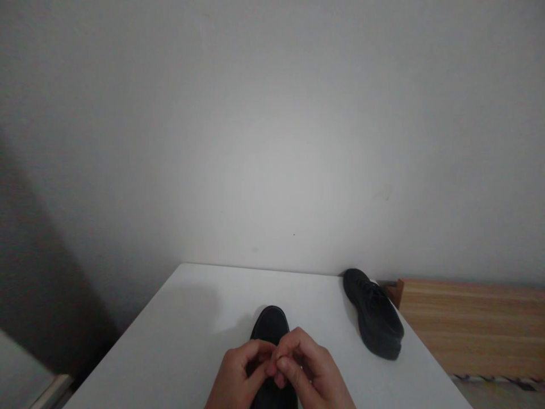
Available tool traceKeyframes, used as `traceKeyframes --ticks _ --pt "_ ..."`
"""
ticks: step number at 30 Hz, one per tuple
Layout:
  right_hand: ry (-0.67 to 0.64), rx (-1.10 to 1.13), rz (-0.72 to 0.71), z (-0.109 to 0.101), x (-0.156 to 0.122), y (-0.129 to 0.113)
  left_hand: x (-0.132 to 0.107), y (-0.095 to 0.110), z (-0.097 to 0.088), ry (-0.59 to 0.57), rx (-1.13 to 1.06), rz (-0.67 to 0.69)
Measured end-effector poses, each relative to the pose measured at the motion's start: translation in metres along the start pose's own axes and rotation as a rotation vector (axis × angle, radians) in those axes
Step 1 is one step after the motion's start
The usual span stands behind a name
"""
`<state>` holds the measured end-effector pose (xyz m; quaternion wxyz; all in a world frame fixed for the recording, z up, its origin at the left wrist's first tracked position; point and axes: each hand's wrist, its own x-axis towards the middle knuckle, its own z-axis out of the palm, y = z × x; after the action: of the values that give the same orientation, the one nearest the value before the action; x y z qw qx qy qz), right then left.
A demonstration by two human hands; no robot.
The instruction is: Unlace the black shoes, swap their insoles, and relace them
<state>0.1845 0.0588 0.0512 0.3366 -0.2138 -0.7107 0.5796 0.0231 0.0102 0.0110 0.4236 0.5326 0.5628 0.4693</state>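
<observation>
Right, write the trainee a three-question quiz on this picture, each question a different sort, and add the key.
1. True or false: the left hand and the right hand come together over the nearer shoe.
2. Where on the white table is the farther shoe?
A. By the left edge
B. By the right edge
C. In the middle
3. Fill in the blank: the toe of the nearer shoe points toward the ____, away from the person.

Key: 1. True. 2. B. 3. Wall.
</observation>
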Motion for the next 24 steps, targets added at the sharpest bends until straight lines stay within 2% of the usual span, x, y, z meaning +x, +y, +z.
traceKeyframes --ticks 3,7,10,13,16,19,24 --pt "0.002 -0.021 -0.025 0.008 0.006 -0.004 0.000 -0.006 0.002 0.030 0.031 0.021" --pt "-0.087 -0.049 -0.093 0.013 0.012 -0.017 -0.002 -0.012 0.002 0.071 0.033 0.095" --pt "-0.099 -0.067 -0.093 0.011 0.013 -0.018 -0.002 -0.012 0.001 0.029 -0.006 0.096" --pt "-0.055 -0.114 -0.085 0.004 0.011 -0.013 -0.001 -0.007 0.000 -0.047 -0.037 0.068" --pt "-0.001 -0.142 -0.130 -0.007 0.006 -0.007 0.000 -0.002 -0.002 -0.075 -0.093 0.004" --pt "0.069 -0.303 -0.116 -0.018 -0.001 0.001 0.000 0.000 -0.004 -0.067 -0.146 -0.049" --pt "-0.046 -0.608 -0.105 -0.027 -0.011 0.020 0.001 0.003 -0.005 -0.055 -0.077 -0.062"
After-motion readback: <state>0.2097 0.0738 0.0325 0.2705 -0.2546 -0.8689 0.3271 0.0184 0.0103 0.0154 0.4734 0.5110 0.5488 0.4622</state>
